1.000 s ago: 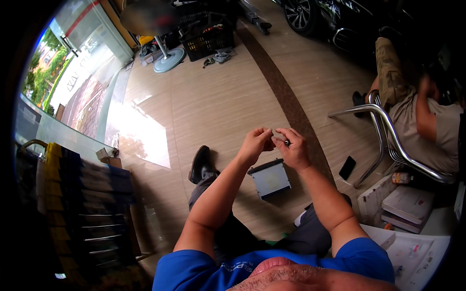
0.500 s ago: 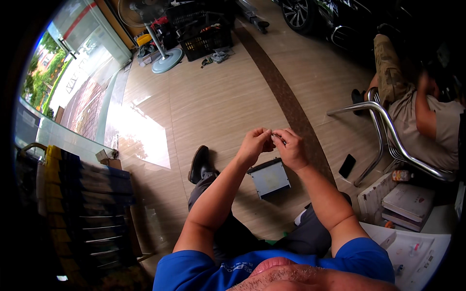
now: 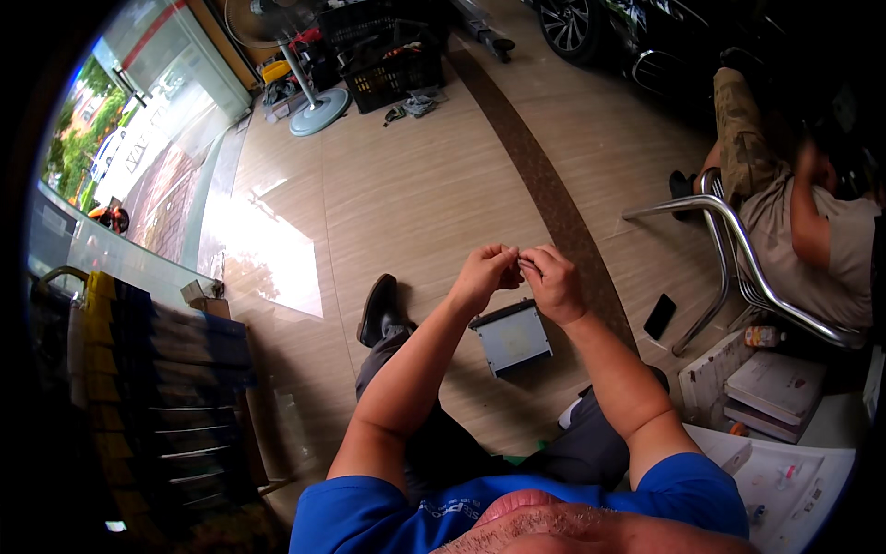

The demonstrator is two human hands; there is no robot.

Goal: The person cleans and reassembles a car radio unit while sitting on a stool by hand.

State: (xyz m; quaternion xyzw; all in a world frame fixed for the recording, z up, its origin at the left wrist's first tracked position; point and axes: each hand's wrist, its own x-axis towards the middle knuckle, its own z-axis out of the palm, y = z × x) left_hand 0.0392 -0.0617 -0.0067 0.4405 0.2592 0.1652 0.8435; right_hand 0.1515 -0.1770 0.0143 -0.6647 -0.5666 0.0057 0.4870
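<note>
My left hand (image 3: 489, 275) is closed in a pinch at the centre, its fingertips meeting those of my right hand (image 3: 552, 284) around something small that I cannot make out. The right hand's fingers are curled and largely hide whatever is between them. Below both hands, a silver metal box (image 3: 513, 341) with a dark front edge lies on the tiled floor between my legs. A black phone (image 3: 659, 317) rests on the floor to the right.
A person (image 3: 789, 231) lies at right beside a chrome chair frame (image 3: 674, 208), near a black car (image 3: 646, 37). Books (image 3: 773, 386) sit at lower right. A bin rack (image 3: 138, 369) stands left. A fan (image 3: 318, 115) and black crate (image 3: 388, 83) are by the glass door (image 3: 175, 83).
My right fingers have closed in toward my left and now cover most of the dark slim item seen earlier. An orange vehicle has appeared outside the glass.
</note>
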